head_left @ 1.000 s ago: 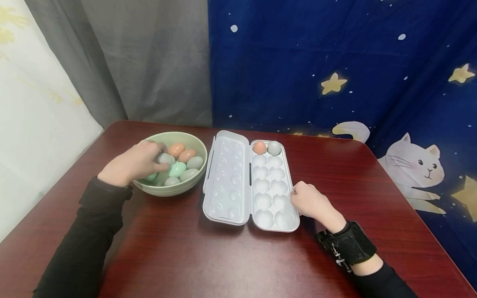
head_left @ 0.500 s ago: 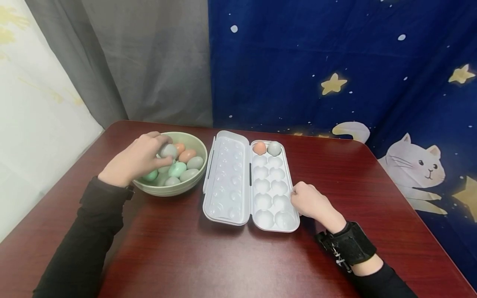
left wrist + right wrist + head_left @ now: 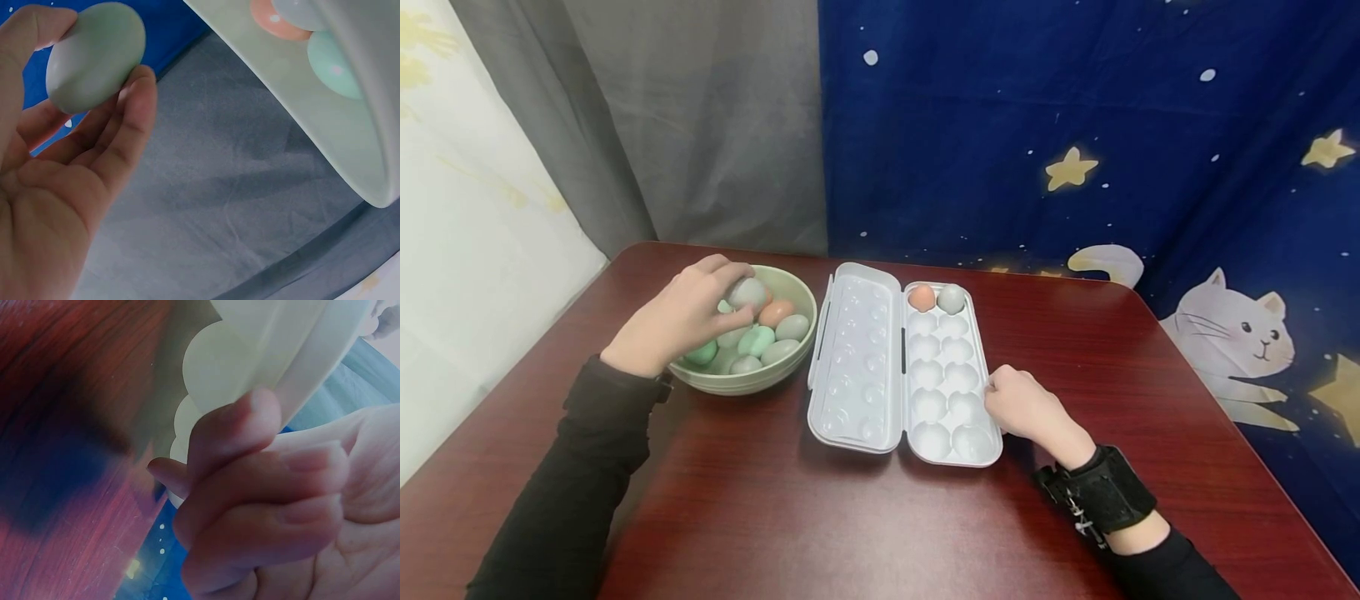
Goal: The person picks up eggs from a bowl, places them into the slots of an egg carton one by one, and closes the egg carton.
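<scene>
My left hand (image 3: 673, 321) pinches a pale grey-green egg (image 3: 97, 56) between thumb and fingertips, over the left part of the light green bowl (image 3: 733, 385). Orange, mint and greyish eggs fill that bowl; one orange egg (image 3: 777, 313) and a mint egg (image 3: 756, 342) show plainly. To its right lies an opened white egg carton (image 3: 904, 446). Its far row holds an orange egg (image 3: 922, 297) and a grey egg (image 3: 951, 299). With curled fingers, my right hand (image 3: 1026, 404) grips the carton's right rim; in the right wrist view its index fingertip is against the rim and the thumb is hidden.
The carton's dimpled lid (image 3: 853, 358) lies folded back on its left, between bowl and cups. Everything stands on a dark red wooden table (image 3: 760, 508). Behind its far edge hang a grey curtain (image 3: 715, 125) and a blue starry one (image 3: 955, 150).
My left hand has lifted the grey-green egg off the others, moving it slightly up and to the right. The right hand and the carton have stayed put.
</scene>
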The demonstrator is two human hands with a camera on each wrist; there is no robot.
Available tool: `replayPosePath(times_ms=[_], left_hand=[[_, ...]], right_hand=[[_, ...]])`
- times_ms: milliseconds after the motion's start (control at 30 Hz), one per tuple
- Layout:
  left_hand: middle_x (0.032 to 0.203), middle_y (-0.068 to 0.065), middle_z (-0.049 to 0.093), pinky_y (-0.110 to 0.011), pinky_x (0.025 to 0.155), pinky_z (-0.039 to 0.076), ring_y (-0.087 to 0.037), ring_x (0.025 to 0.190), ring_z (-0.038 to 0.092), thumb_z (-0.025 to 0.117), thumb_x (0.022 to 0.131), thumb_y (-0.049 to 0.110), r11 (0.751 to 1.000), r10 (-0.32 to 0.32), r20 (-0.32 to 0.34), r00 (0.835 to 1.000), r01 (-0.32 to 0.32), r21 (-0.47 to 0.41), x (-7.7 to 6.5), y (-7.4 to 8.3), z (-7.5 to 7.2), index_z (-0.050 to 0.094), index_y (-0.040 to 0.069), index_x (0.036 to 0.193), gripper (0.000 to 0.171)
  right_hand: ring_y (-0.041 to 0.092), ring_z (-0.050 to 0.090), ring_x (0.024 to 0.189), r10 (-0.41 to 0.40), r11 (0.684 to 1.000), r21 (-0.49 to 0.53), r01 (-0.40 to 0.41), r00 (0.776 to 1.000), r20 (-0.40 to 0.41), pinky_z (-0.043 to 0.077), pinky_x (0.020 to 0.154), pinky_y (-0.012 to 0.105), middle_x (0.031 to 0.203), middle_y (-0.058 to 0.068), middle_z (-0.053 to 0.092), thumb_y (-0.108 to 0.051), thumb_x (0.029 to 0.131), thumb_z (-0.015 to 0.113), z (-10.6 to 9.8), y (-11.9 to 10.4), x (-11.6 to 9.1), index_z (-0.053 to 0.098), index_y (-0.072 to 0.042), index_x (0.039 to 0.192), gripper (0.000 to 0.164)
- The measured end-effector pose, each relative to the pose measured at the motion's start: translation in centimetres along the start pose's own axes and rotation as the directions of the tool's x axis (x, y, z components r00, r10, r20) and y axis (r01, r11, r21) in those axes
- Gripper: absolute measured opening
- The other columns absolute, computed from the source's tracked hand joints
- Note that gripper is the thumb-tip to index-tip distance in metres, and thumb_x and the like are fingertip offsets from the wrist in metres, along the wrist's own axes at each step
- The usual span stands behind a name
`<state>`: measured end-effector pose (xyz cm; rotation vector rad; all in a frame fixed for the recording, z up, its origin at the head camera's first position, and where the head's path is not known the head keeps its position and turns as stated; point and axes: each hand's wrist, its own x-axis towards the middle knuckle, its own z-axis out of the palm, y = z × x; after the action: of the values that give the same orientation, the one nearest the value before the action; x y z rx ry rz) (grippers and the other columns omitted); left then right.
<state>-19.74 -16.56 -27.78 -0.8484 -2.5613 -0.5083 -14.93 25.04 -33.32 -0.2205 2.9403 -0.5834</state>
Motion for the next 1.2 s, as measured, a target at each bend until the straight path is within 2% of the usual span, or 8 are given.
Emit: replayPosePath(times_ms=[133, 300, 667, 900, 1100, 1200], left_hand=[[0.105, -0.014, 0.059, -0.043, 0.082, 0.046, -0.028, 0.094, 0.056, 0.073, 0.083, 0.009, 0.999, 0.047, -0.06, 0.997, -0.046, 0.007, 0.1, 0.1, 0.1, 0.061, -0.003, 0.116, 0.037], [0.105, -0.013, 0.058, -0.042, 0.082, 0.046, -0.026, 0.093, 0.055, 0.074, 0.083, 0.009, 0.996, 0.087, -0.109, 0.99, -0.086, 0.014, 0.2, 0.1, 0.1, 0.061, -0.002, 0.114, 0.036], [0.102, -0.012, 0.058, -0.039, 0.076, 0.047, -0.024, 0.087, 0.056, 0.076, 0.08, 0.005, 0.991, 0.135, -0.129, 0.982, -0.135, 0.009, 0.3, 0.4, 0.4, 0.061, -0.002, 0.113, 0.037], [0.1, -0.012, 0.057, -0.038, 0.074, 0.047, -0.024, 0.088, 0.055, 0.08, 0.08, 0.004, 0.98, 0.199, -0.175, 0.964, -0.199, 0.02, 0.5, 0.7, 0.7, 0.06, -0.002, 0.112, 0.038], [0.101, -0.014, 0.056, -0.039, 0.077, 0.048, -0.026, 0.09, 0.056, 0.077, 0.081, 0.003, 0.973, 0.232, -0.195, 0.953, -0.23, 0.035, 0.7, 0.9, 1.0, 0.06, -0.002, 0.112, 0.035], [0.105, -0.014, 0.056, -0.04, 0.08, 0.049, -0.027, 0.095, 0.056, 0.075, 0.083, 0.004, 0.973, 0.231, -0.198, 0.953, -0.227, 0.042, 0.6, 1.0, 1.1, 0.06, -0.002, 0.115, 0.036]], right_hand=[[0.02, 0.053, 0.056, 0.0, 1.0, -0.002, 0.0, 1.0, -0.005, 0.043, 0.05, 0.035, 0.058, 0.006, 0.05, -0.006, 0.089, 0.039, 0.1, 0.1, 0.1, 0.045, -0.011, 0.059, 0.031], [0.019, 0.055, 0.056, -0.002, 1.0, 0.002, 0.002, 1.0, -0.004, 0.044, 0.05, 0.035, 0.058, 0.006, 0.051, -0.006, 0.089, 0.039, 0.1, 0.1, 0.0, 0.046, -0.011, 0.06, 0.031], [0.019, 0.053, 0.056, 0.003, 1.0, -0.008, -0.003, 1.0, 0.0, 0.042, 0.049, 0.035, 0.058, 0.006, 0.05, -0.006, 0.09, 0.039, 0.0, 0.0, -0.1, 0.046, -0.011, 0.06, 0.031], [0.019, 0.054, 0.056, 0.008, 1.0, -0.003, -0.008, 1.0, 0.005, 0.042, 0.049, 0.035, 0.058, 0.006, 0.051, -0.006, 0.09, 0.039, 0.0, -0.1, -0.2, 0.045, -0.011, 0.06, 0.031], [0.019, 0.053, 0.056, 0.004, 1.0, -0.003, -0.004, 1.0, 0.003, 0.042, 0.049, 0.035, 0.058, 0.006, 0.05, -0.006, 0.09, 0.039, 0.0, -0.1, -0.1, 0.044, -0.012, 0.06, 0.032], [0.019, 0.053, 0.056, 0.001, 1.0, -0.002, -0.001, 1.0, 0.001, 0.042, 0.049, 0.034, 0.058, 0.006, 0.049, -0.006, 0.09, 0.039, 0.0, -0.1, -0.1, 0.044, -0.012, 0.06, 0.031]])
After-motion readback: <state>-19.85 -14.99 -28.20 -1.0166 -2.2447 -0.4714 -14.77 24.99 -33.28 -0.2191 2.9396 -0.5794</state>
